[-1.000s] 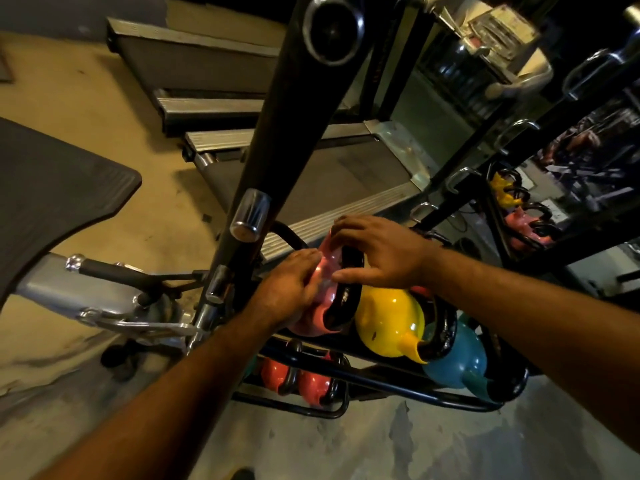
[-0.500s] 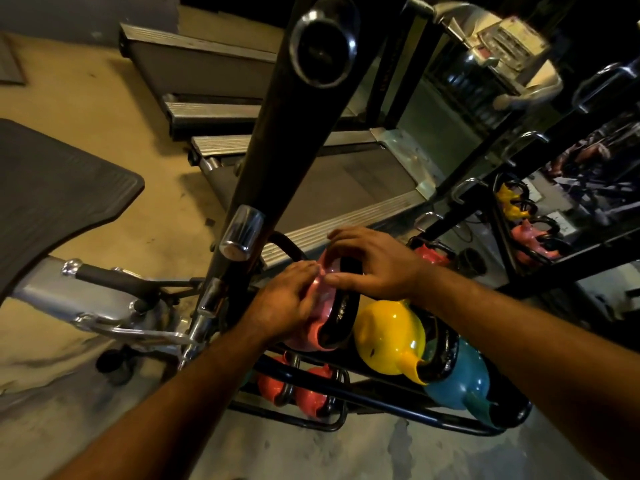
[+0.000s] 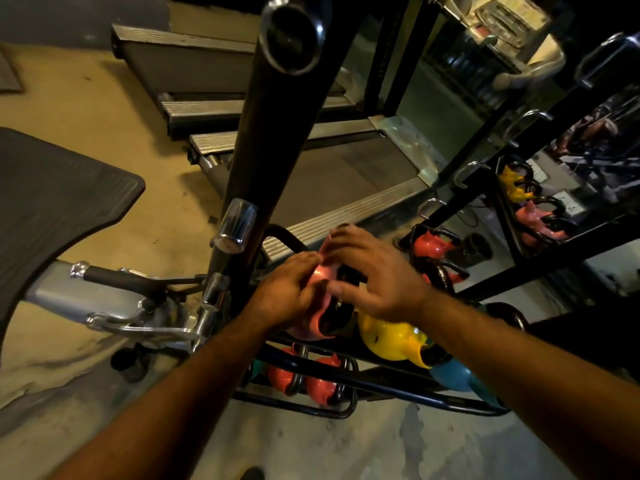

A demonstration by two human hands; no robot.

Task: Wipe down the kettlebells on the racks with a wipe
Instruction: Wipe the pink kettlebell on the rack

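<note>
A pink kettlebell (image 3: 320, 318) with a black handle (image 3: 341, 308) sits at the left end of the upper rack rail. My left hand (image 3: 287, 292) cups its left side with the fingers curled against the body. My right hand (image 3: 375, 275) lies over the top and the handle, fingers spread and fairly straight. A thin pale edge at the fingertips may be the wipe; I cannot tell for sure. Beside it stand a yellow kettlebell (image 3: 388, 337) and a blue kettlebell (image 3: 452, 375), partly under my right forearm.
Two red kettlebells (image 3: 320, 386) sit on the lower black rack rail (image 3: 381, 384). A thick black post (image 3: 277, 143) with chrome pegs rises just left of my hands. Treadmills (image 3: 339, 174) lie behind, a grey bench (image 3: 52, 199) at left, and a mirror with reflected kettlebells at right.
Both hands stay on the pink kettlebell. My right hand's fingers have spread wider over the handle, and my left fingers have slid slightly across the body. The view has shifted a little.
</note>
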